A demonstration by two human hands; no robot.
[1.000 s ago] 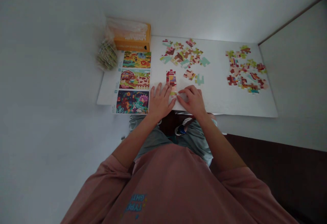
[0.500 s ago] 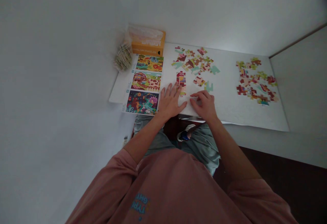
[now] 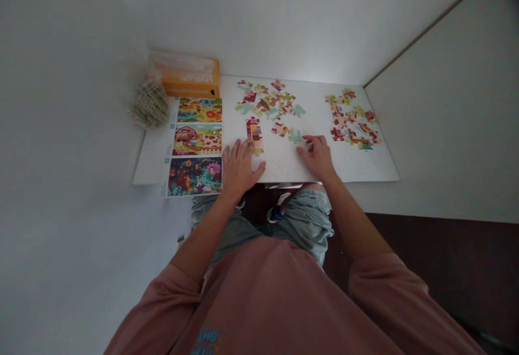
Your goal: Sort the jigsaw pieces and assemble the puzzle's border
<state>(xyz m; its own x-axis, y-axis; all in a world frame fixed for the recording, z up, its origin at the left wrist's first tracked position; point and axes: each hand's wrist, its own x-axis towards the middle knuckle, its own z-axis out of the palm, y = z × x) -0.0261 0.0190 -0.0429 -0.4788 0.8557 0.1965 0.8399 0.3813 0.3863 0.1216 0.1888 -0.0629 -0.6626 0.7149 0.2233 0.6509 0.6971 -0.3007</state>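
My left hand [image 3: 239,169] lies flat on the white tabletop with its fingers spread. Its fingertips touch the lower left of a small joined strip of puzzle pieces [image 3: 254,129] showing part of a red barn. To the right, my right hand [image 3: 317,156] hovers low or rests on the table, thumb and forefinger apart, with nothing visible between them. Just left of its fingertips lies a mint-green puzzle piece [image 3: 295,135]. A pink and brown puzzle piece [image 3: 279,129] sits between that one and the strip. Beyond them is a loose pile of puzzle pieces [image 3: 263,105].
A sheet with three printed pictures [image 3: 197,140] lies at the left. Behind it stands an orange box [image 3: 190,89], beside a clear bag of pieces [image 3: 150,104]. Another group of puzzle pieces [image 3: 339,134] is spread at the right. Walls [image 3: 438,122] border the table [image 3: 279,168].
My right hand has moved right, away from my left hand and past the mint-green piece. My left hand stays by the strip. The whole view has shifted and turned.
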